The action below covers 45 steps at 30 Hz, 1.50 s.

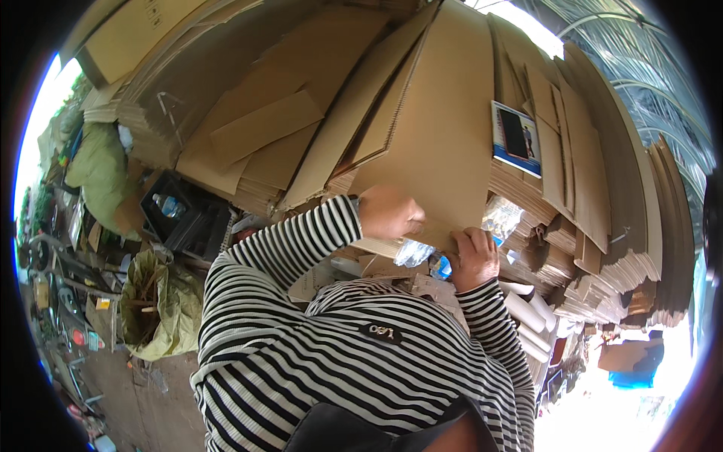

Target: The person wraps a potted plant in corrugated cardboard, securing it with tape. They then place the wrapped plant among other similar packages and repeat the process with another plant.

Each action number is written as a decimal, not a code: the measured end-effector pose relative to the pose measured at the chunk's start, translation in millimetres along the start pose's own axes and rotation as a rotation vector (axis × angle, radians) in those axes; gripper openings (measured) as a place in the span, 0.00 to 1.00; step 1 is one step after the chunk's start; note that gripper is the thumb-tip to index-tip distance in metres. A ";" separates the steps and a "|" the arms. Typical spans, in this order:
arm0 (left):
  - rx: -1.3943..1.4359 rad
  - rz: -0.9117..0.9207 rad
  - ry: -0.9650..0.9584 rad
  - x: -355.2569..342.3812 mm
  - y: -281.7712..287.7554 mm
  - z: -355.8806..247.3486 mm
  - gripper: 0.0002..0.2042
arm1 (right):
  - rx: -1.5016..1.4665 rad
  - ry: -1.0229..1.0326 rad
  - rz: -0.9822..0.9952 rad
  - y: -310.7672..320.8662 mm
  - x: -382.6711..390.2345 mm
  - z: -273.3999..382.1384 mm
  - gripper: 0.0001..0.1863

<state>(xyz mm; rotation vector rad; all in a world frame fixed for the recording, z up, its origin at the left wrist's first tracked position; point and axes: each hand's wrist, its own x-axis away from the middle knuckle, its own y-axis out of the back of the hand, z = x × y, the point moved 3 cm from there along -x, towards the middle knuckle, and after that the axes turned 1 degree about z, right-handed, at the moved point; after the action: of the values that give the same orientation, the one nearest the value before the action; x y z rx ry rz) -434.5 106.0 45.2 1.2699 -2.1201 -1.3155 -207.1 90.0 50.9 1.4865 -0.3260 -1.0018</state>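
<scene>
A large brown cardboard sheet point(440, 113) lies on a stack in front of me. My left hand point(388, 211), blurred, is over its near part with fingers bent; I cannot make out whether they hold anything. My right hand point(474, 260) has its fingers curled over the sheet's near edge. Crumpled clear plastic point(413, 253) and a small blue item point(440, 267) are just below the hands, and more plastic point(503, 218) is right of them. Farther back, a black phone point(515, 134) rests on a booklet point(504, 162).
Cardboard stacks point(595, 188) surround the work spot to the back and right, with white rolls point(527, 320) lower right. To the left are a black crate point(188, 230) holding a plastic bottle point(169, 205), green sacks point(154, 324) and scattered clutter on the floor.
</scene>
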 end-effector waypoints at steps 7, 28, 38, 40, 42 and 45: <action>-0.325 -0.163 -0.184 16.8 -8.6 -22.3 0.18 | 0.025 -0.013 -0.079 -5.9 13.8 -3.4 0.09; -0.339 -0.045 -0.105 0.7 -2.3 36.7 0.28 | 0.217 0.235 -0.385 -10.6 -6.5 3.6 0.16; -0.183 -0.071 -0.211 -17.6 13.8 38.1 0.20 | 0.241 0.257 -0.475 -1.9 -23.5 -11.1 0.11; -0.344 -0.141 -0.222 -21.3 11.4 28.2 0.20 | 0.192 0.212 -0.396 -15.7 -22.2 -24.1 0.11; -0.509 -0.323 -0.348 -24.4 9.6 15.9 0.22 | 0.044 0.097 -0.201 -25.1 -24.3 -36.8 0.14; -0.667 -0.293 -0.216 -13.8 0.7 29.0 0.25 | -0.014 0.079 0.000 -27.9 -37.1 -37.2 0.17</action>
<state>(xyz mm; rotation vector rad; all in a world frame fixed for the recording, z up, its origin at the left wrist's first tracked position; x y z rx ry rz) -446.8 133.2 33.1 1.1938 -1.4196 -2.1282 -211.2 147.2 34.9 1.5095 -0.2617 -0.9408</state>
